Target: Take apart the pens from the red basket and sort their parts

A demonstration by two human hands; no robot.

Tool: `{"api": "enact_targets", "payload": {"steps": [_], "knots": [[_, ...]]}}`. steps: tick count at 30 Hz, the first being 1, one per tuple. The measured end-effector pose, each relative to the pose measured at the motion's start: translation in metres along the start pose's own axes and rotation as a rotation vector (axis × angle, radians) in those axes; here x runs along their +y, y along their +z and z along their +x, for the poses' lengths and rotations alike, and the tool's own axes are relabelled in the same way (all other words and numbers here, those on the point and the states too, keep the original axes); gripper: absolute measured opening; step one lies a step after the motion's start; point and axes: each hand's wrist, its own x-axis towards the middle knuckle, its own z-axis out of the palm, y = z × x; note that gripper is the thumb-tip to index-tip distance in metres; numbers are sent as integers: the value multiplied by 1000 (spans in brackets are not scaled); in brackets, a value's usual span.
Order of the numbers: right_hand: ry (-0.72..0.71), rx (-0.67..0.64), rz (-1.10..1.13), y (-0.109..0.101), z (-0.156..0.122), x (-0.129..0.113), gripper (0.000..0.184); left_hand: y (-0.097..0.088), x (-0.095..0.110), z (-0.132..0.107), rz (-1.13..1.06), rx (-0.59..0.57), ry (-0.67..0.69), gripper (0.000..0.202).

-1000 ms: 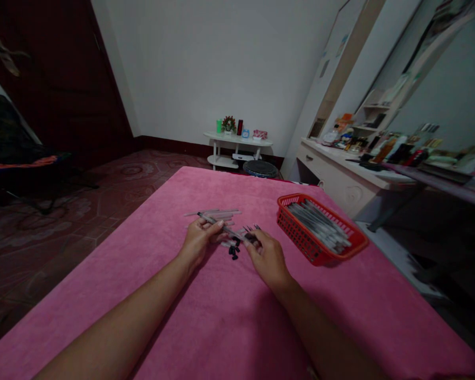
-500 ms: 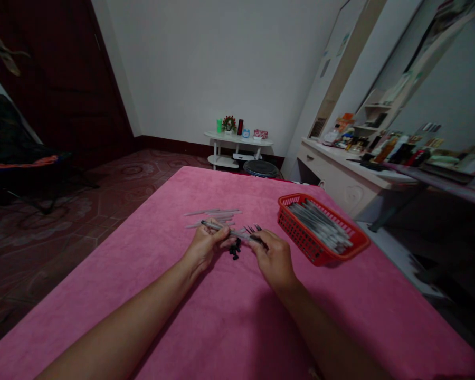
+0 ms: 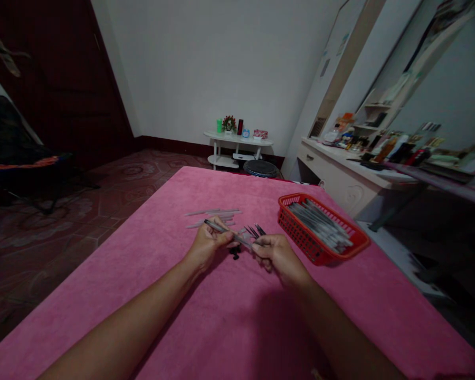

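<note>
Between my two hands is a slim, translucent grey pen (image 3: 239, 240) with a dark end at the upper left. My left hand (image 3: 210, 244) pinches it around the middle, and my right hand (image 3: 275, 250) has its fingers closed on the lower right end. Small black caps (image 3: 235, 252) lie on the pink cloth (image 3: 198, 316) just below and between the hands. Beyond my right hand are several thin dark pointed pieces (image 3: 256, 230). Several pale translucent tubes (image 3: 221, 212) lie side by side past my left hand.
A red plastic basket (image 3: 320, 258) filled with many grey pens (image 3: 320, 224) stands to the right of my hands. Farther off are a small white table (image 3: 237, 138), a round dark stool (image 3: 261, 168) and a cluttered dresser (image 3: 340, 171). A folding chair (image 3: 24, 158) is at the left.
My right hand has turned and its fingers have shifted at the pen's lower end. The pen tilts more steeply down to the right. My left hand has barely moved.
</note>
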Motion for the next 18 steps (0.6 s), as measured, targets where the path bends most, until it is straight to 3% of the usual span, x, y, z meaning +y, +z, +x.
{"api": "enact_targets", "payload": {"steps": [4,8,14,18], "knots": [[158,-181,110,-9,-2,-6,25,6,5,-3,22,-40,-7,47],[213,-259,164,-13,-4,-13,26,7,4,-4,20,-81,17,46],[117,-194,137,-3,-6,-13,23,6,-4,-1,25,-6,19,43],[-18,-76,-17,-3,-9,-23,25,4,-4,2,129,2,-4,39]]}}
